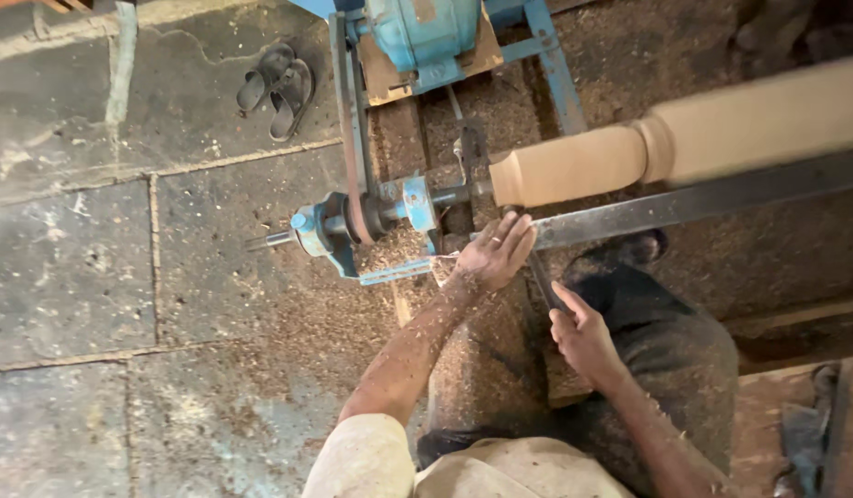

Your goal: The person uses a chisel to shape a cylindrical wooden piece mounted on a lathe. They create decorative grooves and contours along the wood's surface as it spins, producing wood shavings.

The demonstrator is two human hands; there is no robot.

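left hand point(496, 254): my fingers pressing on tool rest bar point(703, 198)
right hand point(581, 334): gripping chisel point(540, 278)
workpiece point(685, 143): blurred wooden spindle on lathe

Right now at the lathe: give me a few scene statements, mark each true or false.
1. The left hand rests on the long metal tool rest. True.
2. The right hand grips a dark tool handle. True.
3. The wooden workpiece is square in section. False: it is round, with a turned bead.
4. A pair of sandals lies on the stone floor. True.
5. The motor is red. False: it is blue.
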